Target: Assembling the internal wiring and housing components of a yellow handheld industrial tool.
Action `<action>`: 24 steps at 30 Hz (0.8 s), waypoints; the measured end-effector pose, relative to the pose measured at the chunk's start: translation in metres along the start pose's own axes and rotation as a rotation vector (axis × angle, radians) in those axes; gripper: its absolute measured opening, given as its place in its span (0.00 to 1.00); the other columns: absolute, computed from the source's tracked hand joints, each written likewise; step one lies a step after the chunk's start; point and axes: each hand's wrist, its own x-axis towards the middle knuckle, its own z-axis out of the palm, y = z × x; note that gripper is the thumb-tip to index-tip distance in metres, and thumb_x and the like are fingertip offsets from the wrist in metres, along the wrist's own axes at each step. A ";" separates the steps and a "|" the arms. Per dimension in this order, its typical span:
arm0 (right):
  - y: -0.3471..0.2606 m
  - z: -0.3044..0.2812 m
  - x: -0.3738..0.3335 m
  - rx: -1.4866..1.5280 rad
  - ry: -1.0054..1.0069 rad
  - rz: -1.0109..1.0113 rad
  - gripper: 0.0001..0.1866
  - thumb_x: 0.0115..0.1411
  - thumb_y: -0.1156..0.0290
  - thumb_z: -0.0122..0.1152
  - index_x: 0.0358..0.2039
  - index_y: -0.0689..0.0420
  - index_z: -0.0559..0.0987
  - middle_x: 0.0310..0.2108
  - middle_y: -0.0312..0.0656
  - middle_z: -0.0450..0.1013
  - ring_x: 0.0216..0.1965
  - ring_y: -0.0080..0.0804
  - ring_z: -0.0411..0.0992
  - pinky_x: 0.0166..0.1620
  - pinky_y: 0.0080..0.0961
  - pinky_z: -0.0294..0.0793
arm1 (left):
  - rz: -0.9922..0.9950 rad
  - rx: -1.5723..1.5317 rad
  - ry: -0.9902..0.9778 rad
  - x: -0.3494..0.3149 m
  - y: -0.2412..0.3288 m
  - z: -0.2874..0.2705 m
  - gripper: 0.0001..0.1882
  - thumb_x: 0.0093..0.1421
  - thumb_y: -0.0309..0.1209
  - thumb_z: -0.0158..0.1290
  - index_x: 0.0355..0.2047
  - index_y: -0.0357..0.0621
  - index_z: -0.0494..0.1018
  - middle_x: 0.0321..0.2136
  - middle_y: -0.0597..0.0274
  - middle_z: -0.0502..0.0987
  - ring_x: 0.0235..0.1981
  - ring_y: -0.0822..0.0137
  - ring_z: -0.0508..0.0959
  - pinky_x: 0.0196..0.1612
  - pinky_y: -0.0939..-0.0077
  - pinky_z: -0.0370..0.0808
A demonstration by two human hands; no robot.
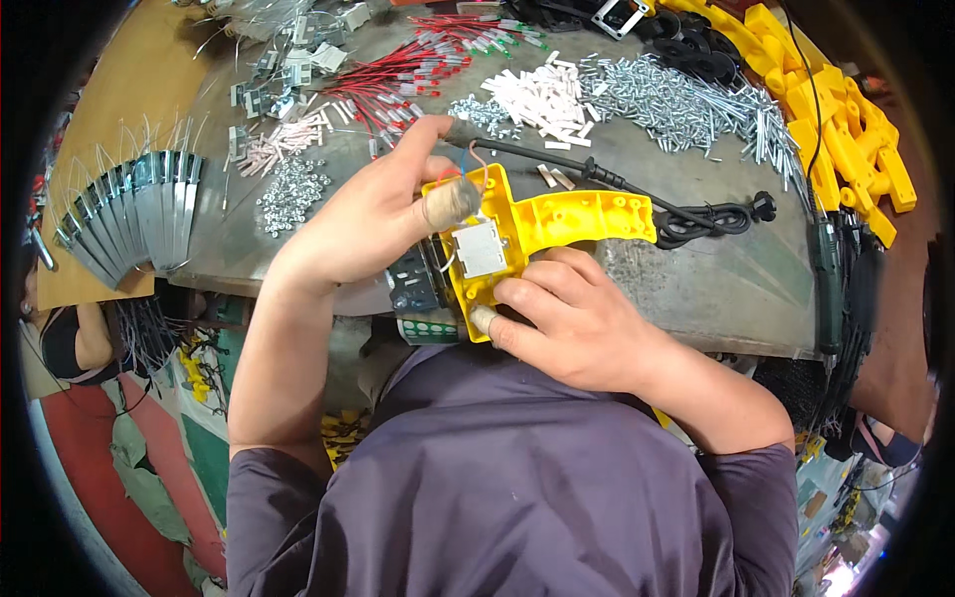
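Observation:
A yellow plastic tool housing half (587,216) with a handle lies open side up at the bench's front edge. Inside it sits a silver-white rectangular metal part (479,249), with thin red and blue wires (464,164) above. My left hand (373,199) is closed on the housing's upper left; its taped thumb lies over the interior, and its index finger reaches up to the black power cable (557,161). My right hand (587,323) grips the lower right edge, taped thumb at the bottom corner. A dark part (413,281) shows beside the housing, partly hidden.
Piles of screws (662,104), white sleeves (542,99), small nuts (293,191) and red wires (408,65) cover the back of the metal bench (731,289). Fanned metal plates (134,214) lie left. Yellow housings (846,129) and an upright screwdriver (827,284) are at right.

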 end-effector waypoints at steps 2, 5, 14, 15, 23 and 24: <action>-0.005 0.004 0.000 0.029 0.017 0.011 0.14 0.49 0.67 0.55 0.38 0.52 0.78 0.36 0.35 0.69 0.38 0.31 0.67 0.45 0.33 0.66 | 0.017 -0.029 0.079 0.000 0.005 0.004 0.34 0.64 0.48 0.48 0.58 0.34 0.54 0.35 0.48 0.77 0.40 0.58 0.77 0.43 0.66 0.72; -0.009 0.001 0.000 0.051 -0.086 0.003 0.10 0.50 0.67 0.55 0.34 0.53 0.76 0.35 0.35 0.68 0.38 0.31 0.67 0.41 0.29 0.67 | 0.125 0.024 0.200 0.003 0.022 0.024 0.32 0.67 0.50 0.41 0.58 0.34 0.55 0.37 0.54 0.78 0.39 0.64 0.76 0.43 0.71 0.71; 0.063 -0.078 -0.009 0.289 -0.171 0.646 0.18 0.58 0.68 0.58 0.47 0.61 0.70 0.44 0.47 0.70 0.44 0.40 0.70 0.49 0.31 0.68 | 0.513 0.150 0.432 -0.004 -0.003 0.052 0.22 0.53 0.19 0.54 0.48 0.34 0.63 0.34 0.55 0.81 0.35 0.56 0.79 0.41 0.69 0.72; 0.064 -0.086 -0.014 0.284 -0.164 0.663 0.18 0.58 0.68 0.58 0.47 0.61 0.70 0.44 0.47 0.70 0.44 0.40 0.70 0.49 0.31 0.68 | 0.454 0.274 0.389 -0.002 0.004 0.047 0.16 0.52 0.18 0.52 0.43 0.33 0.67 0.32 0.55 0.80 0.33 0.54 0.79 0.40 0.68 0.72; 0.064 -0.122 -0.047 0.707 -0.148 0.891 0.13 0.54 0.69 0.67 0.34 0.63 0.73 0.31 0.35 0.72 0.35 0.20 0.70 0.40 0.20 0.70 | 0.731 0.435 0.178 0.005 0.019 0.036 0.12 0.43 0.21 0.54 0.31 0.43 0.74 0.23 0.62 0.75 0.28 0.60 0.76 0.46 0.61 0.70; 0.065 -0.120 -0.048 0.704 -0.141 0.901 0.13 0.54 0.69 0.67 0.34 0.63 0.73 0.31 0.35 0.72 0.35 0.20 0.70 0.40 0.20 0.70 | 0.768 0.518 0.173 0.006 0.018 0.037 0.12 0.41 0.23 0.55 0.30 0.46 0.74 0.22 0.62 0.74 0.27 0.62 0.76 0.48 0.59 0.69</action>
